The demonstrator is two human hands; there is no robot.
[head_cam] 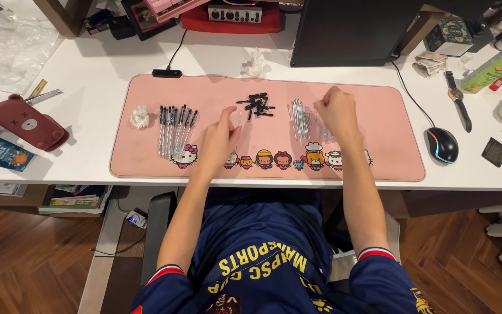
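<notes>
Right now both bare hands are over a pink desk mat with a row of small cartoon figures along its near edge. The left hand rests near the middle of the mat, fingers drawn together around what looks like a thin clear tube that sticks up from the fingertips toward the far side; the exact pinch is hard to make out. The right hand is loosely curled, knuckles up, hovering over a bundle of thin clear refills lying just to its left. Whether its fingers actually grip anything I cannot tell, since they are tucked under the palm.

Between the two hands, a little farther back, sits a small heap of black caps. Well to the left of the left hand lies a neat row of finished pens with black caps, side by side, and beside them a crumpled tissue.

Off the mat to the right are a black mouse with a coloured glow and a wristwatch. A dark monitor stands behind the mat, and a reddish bear-shaped case lies at the far left of the white desk.
</notes>
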